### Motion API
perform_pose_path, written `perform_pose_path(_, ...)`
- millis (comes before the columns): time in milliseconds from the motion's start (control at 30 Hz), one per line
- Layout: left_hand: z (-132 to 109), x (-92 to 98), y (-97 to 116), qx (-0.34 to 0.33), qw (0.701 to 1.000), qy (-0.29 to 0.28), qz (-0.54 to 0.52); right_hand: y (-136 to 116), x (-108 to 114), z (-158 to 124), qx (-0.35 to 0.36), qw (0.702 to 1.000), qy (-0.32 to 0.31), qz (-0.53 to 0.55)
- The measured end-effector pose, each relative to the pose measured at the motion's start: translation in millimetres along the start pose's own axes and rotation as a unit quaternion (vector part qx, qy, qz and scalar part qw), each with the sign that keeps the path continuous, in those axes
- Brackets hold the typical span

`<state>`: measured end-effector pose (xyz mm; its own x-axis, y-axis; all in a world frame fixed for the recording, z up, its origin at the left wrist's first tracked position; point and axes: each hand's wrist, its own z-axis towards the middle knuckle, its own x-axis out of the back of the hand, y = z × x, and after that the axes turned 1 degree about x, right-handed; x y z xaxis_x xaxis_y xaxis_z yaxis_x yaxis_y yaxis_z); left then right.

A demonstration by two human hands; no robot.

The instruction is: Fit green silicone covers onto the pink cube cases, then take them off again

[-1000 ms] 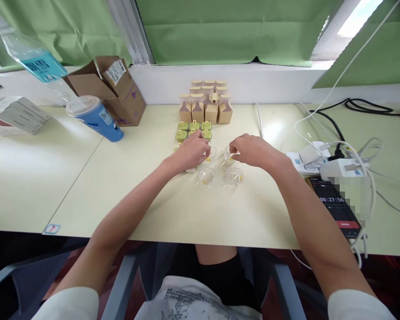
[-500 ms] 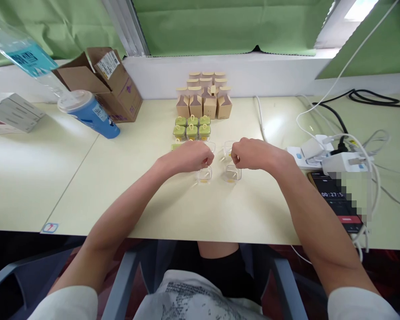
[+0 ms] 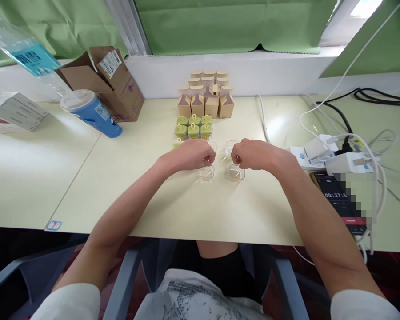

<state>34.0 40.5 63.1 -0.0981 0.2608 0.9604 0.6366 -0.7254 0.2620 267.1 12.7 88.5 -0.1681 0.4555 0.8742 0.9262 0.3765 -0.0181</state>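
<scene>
My left hand is closed in a pinch, its fingertips at the far rim of a small clear plastic box. On the other side my right hand pinches likewise at the rim of a second clear box. What sits between the fingertips is too small to make out. Two more clear boxes, one at the left and one at the right, are partly hidden behind my hands. Small green-lidded boxes with loops on top stand in rows beyond my left hand, which covers some of them.
Open cardboard cartons line up near the wall. At the left are a large cardboard box, a blue cup, a tilted bottle and white boxes. Chargers, cables and a phone lie at the right.
The view has shifted slightly, so the table's things appear a little further right. Both hands keep their pinch by the near clear boxes, with the right hand slightly further left over its box.
</scene>
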Motion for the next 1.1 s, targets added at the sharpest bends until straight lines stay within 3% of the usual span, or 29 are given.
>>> perform_pose_path(167,4,4.4,-8,0.063,0.996,0.033,0.062,12,7,-1,-0.023,0.993,0.117,0.016)
perform_pose_path(233,8,1.0,-11,0.067,0.994,0.020,0.079,15,6,5,-0.039,0.987,0.152,-0.010)
perform_pose_path(333,13,-7.2,-11,0.066,0.993,-0.004,0.099,17,0,18,-0.030,0.989,0.143,-0.032)
perform_pose_path(500,17,-11.2,-6,0.071,0.992,0.005,0.100,22,-7,31,-0.009,0.994,0.111,-0.010)
perform_pose_path(700,3,16.3,-18,0.080,0.995,0.031,0.058,21,-4,25,-0.019,0.994,0.103,-0.009)
perform_pose_path(867,-20,39.1,-46,0.189,0.979,0.059,0.054,24,0,19,-0.017,0.993,0.113,0.015)
perform_pose_path(1000,-26,38.3,-68,0.269,0.958,-0.024,0.098,31,3,14,-0.018,0.984,0.174,0.028)
perform_pose_path(1100,-22,33.9,-80,0.287,0.953,-0.092,0.022,33,5,10,-0.008,0.980,0.195,0.039)
